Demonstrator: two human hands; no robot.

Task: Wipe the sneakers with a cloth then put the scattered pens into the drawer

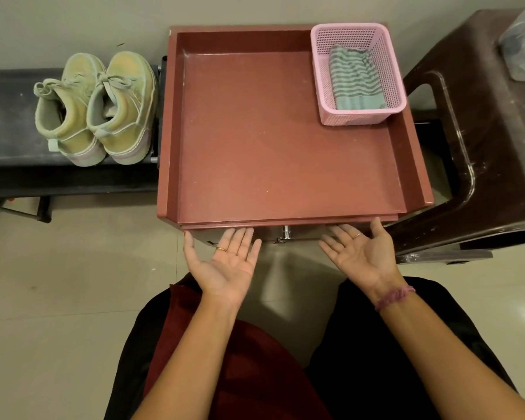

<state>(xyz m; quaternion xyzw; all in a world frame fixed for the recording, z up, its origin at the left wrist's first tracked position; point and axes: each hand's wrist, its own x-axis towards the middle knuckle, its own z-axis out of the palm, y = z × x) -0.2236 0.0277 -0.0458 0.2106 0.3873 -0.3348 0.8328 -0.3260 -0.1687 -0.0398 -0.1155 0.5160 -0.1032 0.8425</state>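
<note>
The person sits with dark clothes over the lap. Both hands are held out, palms up, in front of the red cabinet (pixel 285 140). The left hand (pixel 228 265) has its fingers (pixel 240 237) straight and a little spread, holding nothing. The tips are near the cabinet's front edge. The right hand (pixel 361 253) is the same, with fingers (pixel 343 234) straight and a little spread, and it holds nothing. A purple band (pixel 394 295) is on the right wrist.

Between the hands, a shiny handle (pixel 286 233) sits on the drawer (pixel 267 230) front, just under the counter's front edge. The drawer looks closed.

The counter is flat with a raised rim. In its far right corner stands a pink basket (pixel 358 116). A striped cloth (pixel 355 83) lies inside the basket.

Just left of the cabinet, two sneakers (pixel 97 110) stand side by side on a dark shelf (pixel 9 116), toes pointing to the wall. A brown stool (pixel 482 140) is on the right.
</note>
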